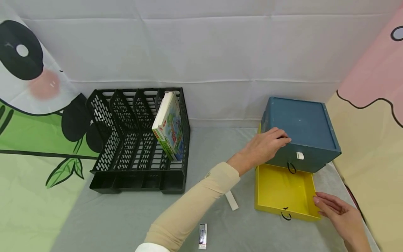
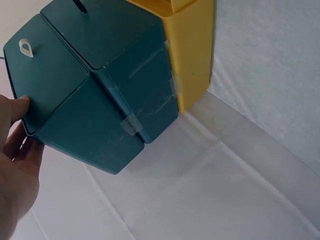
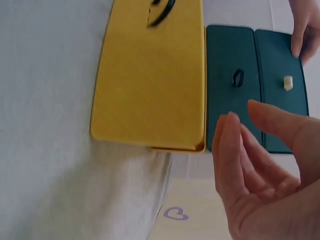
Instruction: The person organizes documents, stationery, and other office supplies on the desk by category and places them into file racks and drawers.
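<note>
A drawer unit (image 1: 299,119) stands on the right, with two stacked blue-green drawer boxes taped together in the left wrist view. Below them a yellow drawer (image 1: 284,185) is pulled out, with bare floor inside and a black loop handle. My left hand (image 1: 267,145) grips the unit's top front edge; in the left wrist view its thumb lies on the front face, fingers over the edge. My right hand (image 1: 341,213) is beside the yellow drawer's right wall, fingers loosely bent and holding nothing. Whether its fingertips touch the wall, I cannot tell.
A black slotted file rack (image 1: 135,140) stands at the left, with books (image 1: 171,127) leaning in its right compartment. A small white box with dark print (image 1: 203,236) lies near the front edge. A white strip (image 1: 232,200) lies partly under my left forearm.
</note>
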`<action>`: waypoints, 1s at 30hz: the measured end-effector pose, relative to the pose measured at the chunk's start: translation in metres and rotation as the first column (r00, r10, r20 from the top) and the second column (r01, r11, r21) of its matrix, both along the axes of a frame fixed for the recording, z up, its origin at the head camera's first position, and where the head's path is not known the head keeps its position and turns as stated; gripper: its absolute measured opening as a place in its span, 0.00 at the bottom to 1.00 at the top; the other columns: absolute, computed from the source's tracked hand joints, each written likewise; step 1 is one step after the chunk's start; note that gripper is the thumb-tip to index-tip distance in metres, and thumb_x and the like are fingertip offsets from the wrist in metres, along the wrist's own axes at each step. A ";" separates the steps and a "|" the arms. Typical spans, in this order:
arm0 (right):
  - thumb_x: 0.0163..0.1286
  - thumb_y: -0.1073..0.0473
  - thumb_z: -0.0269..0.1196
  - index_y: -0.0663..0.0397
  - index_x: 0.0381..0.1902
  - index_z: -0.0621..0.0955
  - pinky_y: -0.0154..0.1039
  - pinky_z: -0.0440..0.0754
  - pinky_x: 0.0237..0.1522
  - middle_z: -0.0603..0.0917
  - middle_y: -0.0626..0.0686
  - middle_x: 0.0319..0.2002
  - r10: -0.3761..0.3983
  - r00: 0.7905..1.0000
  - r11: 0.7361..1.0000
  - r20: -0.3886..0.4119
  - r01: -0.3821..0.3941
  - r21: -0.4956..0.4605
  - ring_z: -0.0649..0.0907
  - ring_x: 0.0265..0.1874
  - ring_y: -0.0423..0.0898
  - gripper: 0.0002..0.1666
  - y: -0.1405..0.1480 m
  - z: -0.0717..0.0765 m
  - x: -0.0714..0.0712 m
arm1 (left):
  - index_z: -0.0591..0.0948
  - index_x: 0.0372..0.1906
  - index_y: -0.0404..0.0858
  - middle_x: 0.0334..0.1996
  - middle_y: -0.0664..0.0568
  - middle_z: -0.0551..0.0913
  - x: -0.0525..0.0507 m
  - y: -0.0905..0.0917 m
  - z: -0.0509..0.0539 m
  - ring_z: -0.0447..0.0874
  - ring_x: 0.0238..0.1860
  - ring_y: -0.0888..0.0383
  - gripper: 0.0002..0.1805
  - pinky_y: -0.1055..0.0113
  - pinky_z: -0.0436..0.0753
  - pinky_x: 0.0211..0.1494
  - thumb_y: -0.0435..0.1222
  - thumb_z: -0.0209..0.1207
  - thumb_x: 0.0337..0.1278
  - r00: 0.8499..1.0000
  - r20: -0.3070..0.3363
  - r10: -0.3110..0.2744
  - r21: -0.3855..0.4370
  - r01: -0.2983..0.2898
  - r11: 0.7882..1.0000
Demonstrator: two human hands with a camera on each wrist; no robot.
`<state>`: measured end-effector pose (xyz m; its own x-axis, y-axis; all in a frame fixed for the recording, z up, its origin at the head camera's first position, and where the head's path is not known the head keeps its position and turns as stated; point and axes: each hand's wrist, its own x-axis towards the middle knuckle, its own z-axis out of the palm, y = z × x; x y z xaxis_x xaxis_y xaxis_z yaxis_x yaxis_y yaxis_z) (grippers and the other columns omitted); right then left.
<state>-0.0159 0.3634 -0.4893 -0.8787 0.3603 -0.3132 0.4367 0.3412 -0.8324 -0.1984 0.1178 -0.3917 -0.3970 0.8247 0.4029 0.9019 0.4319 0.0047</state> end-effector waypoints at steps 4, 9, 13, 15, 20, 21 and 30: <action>0.75 0.49 0.65 0.71 0.70 0.72 0.30 0.86 0.38 0.86 0.31 0.39 -0.037 0.999 0.998 0.024 0.036 0.049 0.85 0.34 0.27 0.37 0.011 -0.005 -0.007 | 0.81 0.65 0.40 0.60 0.53 0.81 0.003 -0.001 0.001 0.76 0.63 0.59 0.17 0.81 0.69 0.66 0.35 0.51 0.80 1.000 0.031 -0.003 0.001 0.003 1.000; 0.73 0.46 0.67 0.66 0.71 0.71 0.26 0.84 0.36 0.87 0.53 0.53 -0.046 0.994 0.995 0.100 0.037 0.097 0.82 0.32 0.25 0.40 0.018 -0.014 -0.014 | 0.83 0.61 0.38 0.58 0.51 0.83 0.009 -0.007 -0.001 0.77 0.60 0.56 0.15 0.77 0.69 0.67 0.35 0.55 0.78 0.997 0.071 -0.016 0.111 0.008 0.994; 0.72 0.46 0.68 0.66 0.72 0.71 0.30 0.86 0.37 0.89 0.50 0.49 -0.030 0.992 0.999 0.119 0.024 0.048 0.84 0.33 0.27 0.41 0.020 -0.021 -0.016 | 0.85 0.57 0.37 0.54 0.49 0.84 0.019 -0.018 -0.004 0.79 0.55 0.55 0.14 0.75 0.74 0.62 0.36 0.59 0.75 0.991 0.130 0.032 0.222 -0.060 0.973; 0.72 0.47 0.68 0.66 0.72 0.72 0.31 0.86 0.38 0.89 0.48 0.48 -0.024 0.992 0.999 0.120 0.019 0.037 0.85 0.33 0.28 0.41 0.021 -0.023 -0.017 | 0.85 0.56 0.37 0.51 0.50 0.84 0.025 -0.024 -0.006 0.80 0.51 0.56 0.13 0.76 0.77 0.57 0.37 0.61 0.74 0.982 0.171 0.084 0.260 -0.127 0.957; 0.75 0.49 0.66 0.68 0.71 0.72 0.30 0.86 0.38 0.87 0.59 0.54 0.017 0.993 0.997 0.120 -0.025 0.073 0.84 0.33 0.29 0.37 0.023 -0.026 -0.017 | 0.86 0.53 0.38 0.44 0.51 0.85 0.043 -0.043 -0.017 0.82 0.42 0.58 0.13 0.78 0.80 0.45 0.38 0.64 0.70 0.934 0.284 0.215 0.318 -0.304 0.898; 0.75 0.49 0.66 0.69 0.71 0.72 0.30 0.86 0.37 0.87 0.60 0.54 0.023 0.992 0.997 0.122 -0.033 0.076 0.83 0.33 0.29 0.37 0.024 -0.027 -0.017 | 0.86 0.53 0.38 0.43 0.51 0.85 0.046 -0.046 -0.020 0.82 0.42 0.58 0.12 0.77 0.80 0.44 0.38 0.65 0.70 0.921 0.308 0.238 0.325 -0.337 0.884; 0.74 0.47 0.66 0.69 0.72 0.71 0.33 0.87 0.39 0.88 0.48 0.49 0.042 0.989 0.999 0.143 -0.043 0.009 0.84 0.34 0.28 0.40 0.031 -0.029 -0.018 | 0.86 0.51 0.37 0.40 0.51 0.86 0.067 -0.069 -0.053 0.85 0.37 0.57 0.12 0.75 0.81 0.41 0.37 0.66 0.67 0.763 0.574 0.298 0.371 -0.566 0.736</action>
<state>-0.0342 0.3942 -0.5184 -0.8398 0.3280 -0.4327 0.5358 0.3716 -0.7582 -0.1312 0.0486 -0.4445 -0.8954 0.2440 0.3724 0.4422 0.5838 0.6809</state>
